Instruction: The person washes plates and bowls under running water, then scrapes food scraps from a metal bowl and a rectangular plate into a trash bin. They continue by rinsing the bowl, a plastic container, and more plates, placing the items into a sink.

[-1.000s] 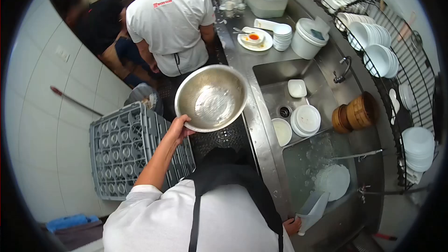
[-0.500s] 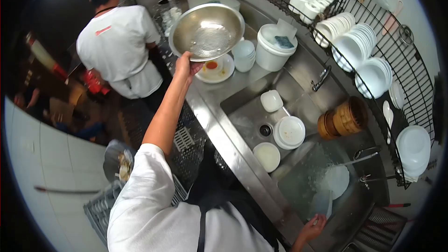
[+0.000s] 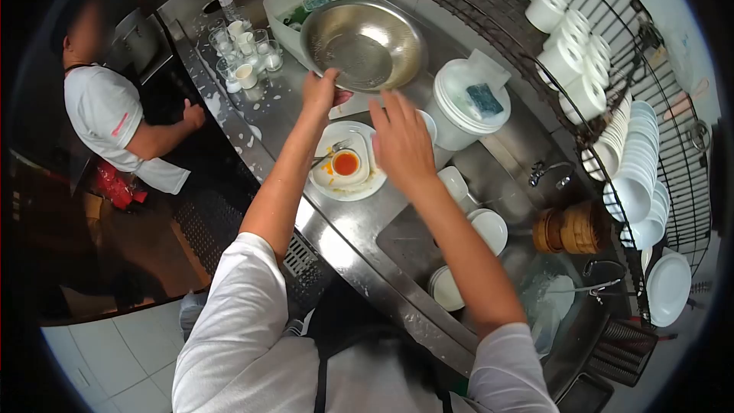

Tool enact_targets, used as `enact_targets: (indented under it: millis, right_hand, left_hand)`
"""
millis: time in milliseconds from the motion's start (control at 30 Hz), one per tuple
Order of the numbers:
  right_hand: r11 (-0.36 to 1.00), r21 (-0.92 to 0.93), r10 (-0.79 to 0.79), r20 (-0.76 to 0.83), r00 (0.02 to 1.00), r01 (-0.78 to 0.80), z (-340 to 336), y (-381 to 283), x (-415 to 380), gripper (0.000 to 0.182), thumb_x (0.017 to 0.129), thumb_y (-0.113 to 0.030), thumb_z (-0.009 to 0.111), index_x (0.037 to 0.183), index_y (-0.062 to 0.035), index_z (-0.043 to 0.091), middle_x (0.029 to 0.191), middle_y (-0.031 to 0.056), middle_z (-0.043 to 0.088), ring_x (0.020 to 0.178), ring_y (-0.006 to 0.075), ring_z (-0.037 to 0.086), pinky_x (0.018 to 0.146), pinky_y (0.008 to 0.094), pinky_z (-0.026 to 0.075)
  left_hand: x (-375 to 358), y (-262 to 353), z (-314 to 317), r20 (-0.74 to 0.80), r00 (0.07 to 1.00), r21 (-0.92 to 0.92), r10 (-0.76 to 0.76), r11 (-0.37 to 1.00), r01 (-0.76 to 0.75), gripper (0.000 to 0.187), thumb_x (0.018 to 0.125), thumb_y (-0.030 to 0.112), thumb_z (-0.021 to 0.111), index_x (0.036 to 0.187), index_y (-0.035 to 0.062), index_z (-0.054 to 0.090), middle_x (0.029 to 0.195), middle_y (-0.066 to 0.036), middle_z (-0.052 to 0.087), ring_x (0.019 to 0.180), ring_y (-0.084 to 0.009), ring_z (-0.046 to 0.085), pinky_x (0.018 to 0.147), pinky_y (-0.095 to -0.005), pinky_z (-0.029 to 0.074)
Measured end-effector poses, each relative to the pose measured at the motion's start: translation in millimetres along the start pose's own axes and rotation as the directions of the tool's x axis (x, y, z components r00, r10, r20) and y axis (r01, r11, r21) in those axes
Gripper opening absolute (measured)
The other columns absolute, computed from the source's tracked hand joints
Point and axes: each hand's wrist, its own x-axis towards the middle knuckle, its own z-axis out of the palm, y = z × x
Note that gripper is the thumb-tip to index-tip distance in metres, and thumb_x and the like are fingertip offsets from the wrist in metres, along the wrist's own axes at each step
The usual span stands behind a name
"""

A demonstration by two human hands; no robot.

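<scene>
My left hand [image 3: 319,93] grips the near rim of a wide metal basin [image 3: 359,50], tilted so its inside faces me, above the back of the steel counter. My right hand [image 3: 401,138] is raised just below the basin's right side, fingers stretched out and slightly smeared by motion, holding nothing. Below and between my hands lies a white plate [image 3: 348,193] with a smaller dish on it, a fork [image 3: 330,153] and a small cup of orange-red sauce [image 3: 345,162]. Behind my right hand, a stack of bowls [image 3: 428,128] is partly hidden.
A white bucket [image 3: 459,118] with a green scouring pad [image 3: 484,99] stands right of the basin. Several small glasses and cups [image 3: 245,75] sit at the left. The sink [image 3: 401,241] holds dishes; bamboo steamers [image 3: 573,229] stand beyond. A co-worker [image 3: 107,122] stands at left.
My right hand has come up from the water-filled sink basin to beside the metal basin. The metal basin has shifted slightly right in view. The co-worker has turned toward the counter.
</scene>
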Motion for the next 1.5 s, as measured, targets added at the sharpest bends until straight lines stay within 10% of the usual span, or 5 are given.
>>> enact_targets:
  millis: [300, 400, 767, 1300, 1500]
  right_hand:
    - [0.998, -0.013, 0.068, 0.255, 0.964, -0.067, 73, 70, 91, 0.005, 0.083, -0.012, 0.063, 0.085, -0.0074, 0.062, 0.077, 0.0136, 0.069, 0.079, 0.0311, 0.069, 0.07, 0.0446, 0.052]
    - [0.992, 0.012, 0.119, 0.315, 0.942, -0.129, 74, 87, 96, 0.012, 0.084, -0.013, 0.067, 0.093, -0.0058, 0.065, 0.077, 0.0162, 0.069, 0.076, 0.0344, 0.068, 0.068, 0.0458, 0.052]
    - [0.986, -0.064, 0.164, 0.498, 0.852, -0.152, 113, 123, 105, 0.021, 0.081, -0.015, 0.07, 0.101, -0.0068, 0.069, 0.082, 0.0187, 0.07, 0.083, 0.034, 0.07, 0.075, 0.0454, 0.054]
    - [0.986, -0.09, 0.151, 0.85, 0.505, -0.143, 187, 160, 101, 0.031, 0.078, -0.019, 0.072, 0.108, -0.0108, 0.072, 0.099, 0.017, 0.071, 0.096, 0.0338, 0.067, 0.087, 0.0448, 0.052]
    - [0.866, 0.494, -0.183, 0.447, 0.875, -0.071, 131, 7, 141, 0.028, 0.084, -0.014, 0.066, 0.109, -0.0042, 0.069, 0.112, 0.0163, 0.068, 0.105, 0.0342, 0.064, 0.092, 0.0437, 0.05]
  left_hand:
    - [42, 23, -29, 0.238, 0.967, 0.065, -0.093, 0.995, 0.08, 0.069, 0.09, 0.055, 0.058, 0.131, -0.0002, 0.049, 0.097, -0.017, 0.068, 0.084, -0.0221, 0.069, 0.073, -0.0293, 0.054]
    - [111, -92, -72, -0.029, 0.999, 0.585, 0.025, 0.811, -0.003, 0.075, 0.086, 0.065, 0.055, 0.129, 0.0031, 0.059, 0.116, -0.02, 0.066, 0.109, -0.0281, 0.065, 0.094, -0.0425, 0.047]
    - [148, -155, -62, -0.154, 0.987, 0.903, -0.042, 0.4, 0.157, 0.045, 0.081, 0.035, 0.073, 0.107, -0.0007, 0.064, 0.108, -0.02, 0.068, 0.103, -0.0363, 0.065, 0.087, -0.0427, 0.052]
    - [63, -48, -185, -0.022, 0.984, 0.012, -0.176, 0.984, 0.176, 0.041, 0.085, 0.004, 0.056, 0.125, 0.0001, 0.05, 0.108, -0.013, 0.065, 0.093, -0.0222, 0.069, 0.071, -0.033, 0.059]
    - [-29, -17, -229, -0.156, 0.982, -0.227, -0.107, 0.971, 0.07, 0.038, 0.084, 0.003, 0.052, 0.122, 0.0033, 0.049, 0.102, -0.008, 0.064, 0.081, -0.0155, 0.066, 0.065, -0.0277, 0.057]
